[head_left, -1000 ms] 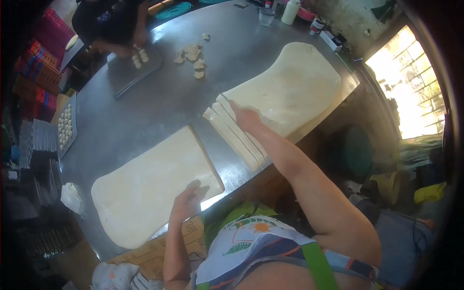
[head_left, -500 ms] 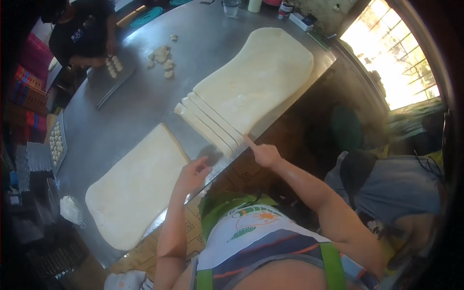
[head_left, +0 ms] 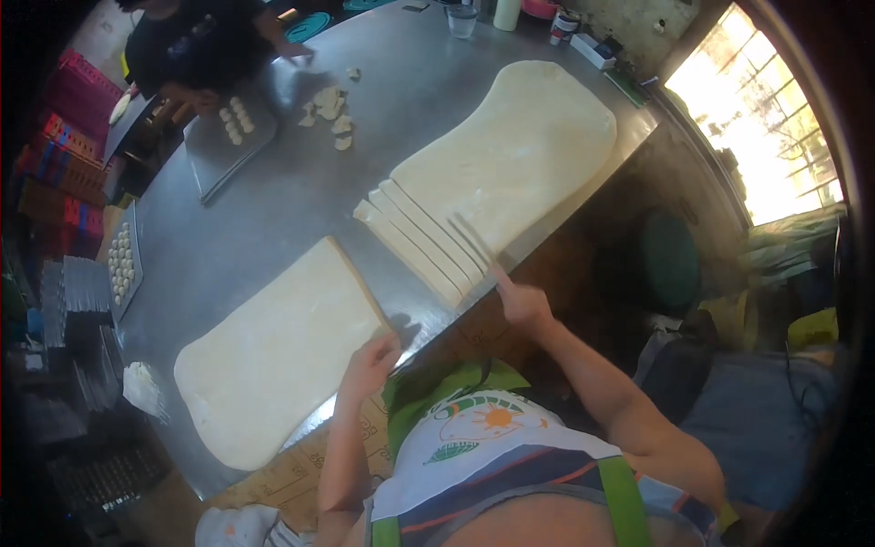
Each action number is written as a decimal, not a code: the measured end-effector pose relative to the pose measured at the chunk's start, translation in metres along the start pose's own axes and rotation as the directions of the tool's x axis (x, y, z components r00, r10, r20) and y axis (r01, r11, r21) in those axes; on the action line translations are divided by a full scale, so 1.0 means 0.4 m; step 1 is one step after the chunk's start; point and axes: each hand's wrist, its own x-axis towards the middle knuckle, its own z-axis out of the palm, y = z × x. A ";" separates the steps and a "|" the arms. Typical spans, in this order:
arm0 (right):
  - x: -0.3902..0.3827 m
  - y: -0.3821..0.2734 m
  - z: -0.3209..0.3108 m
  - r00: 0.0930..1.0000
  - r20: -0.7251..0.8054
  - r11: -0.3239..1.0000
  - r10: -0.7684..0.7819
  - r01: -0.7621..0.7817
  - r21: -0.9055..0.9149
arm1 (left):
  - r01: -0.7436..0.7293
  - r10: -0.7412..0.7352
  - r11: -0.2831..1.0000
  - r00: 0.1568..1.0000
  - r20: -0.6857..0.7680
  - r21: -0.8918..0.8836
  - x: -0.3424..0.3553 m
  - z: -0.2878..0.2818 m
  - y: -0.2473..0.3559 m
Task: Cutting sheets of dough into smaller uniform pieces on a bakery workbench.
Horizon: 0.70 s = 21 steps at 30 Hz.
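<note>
My right hand [head_left: 527, 308] is closed on a thin-bladed knife [head_left: 470, 239] at the table's near edge, index finger stretched along it. Its blade lies over the large right dough slab [head_left: 519, 137], just right of the last cut. Several narrow dough strips [head_left: 419, 244] lie side by side along that slab's left end. My left hand [head_left: 372, 363], fingers curled and nothing visible in them, is at the near right corner of a second, uncut dough slab [head_left: 283, 356]. Whether it touches that dough I cannot tell.
Small dough scraps [head_left: 330, 105] lie on the metal table [head_left: 301, 205]. Across it, a person [head_left: 196, 55] works by a tray [head_left: 210, 169] with dough balls. Another tray of balls [head_left: 121, 264] stands at the left edge, near a white heap [head_left: 143, 390]. A clear water container [head_left: 462, 22] stands at the back.
The knife blade now shows over the right slab, where my fingertip was at its near edge. My left hand's spread fingers have curled. The person opposite has moved one hand right; the whole view has shifted.
</note>
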 end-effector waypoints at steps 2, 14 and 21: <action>0.218 -0.019 0.010 0.995 -0.083 0.996 -0.061 0.056 -0.067 | 0.123 -0.122 0.992 0.992 -0.037 0.021 -0.007 -0.042 0.003; 0.521 -0.143 -0.017 0.990 0.125 0.997 0.064 -0.059 -0.045 | 0.082 -0.075 0.994 0.992 -0.106 0.065 0.061 -0.088 0.060; 0.080 0.017 -0.096 0.966 0.247 0.995 0.076 -0.057 -0.082 | -0.060 0.058 0.994 0.998 0.027 0.090 0.103 0.049 0.108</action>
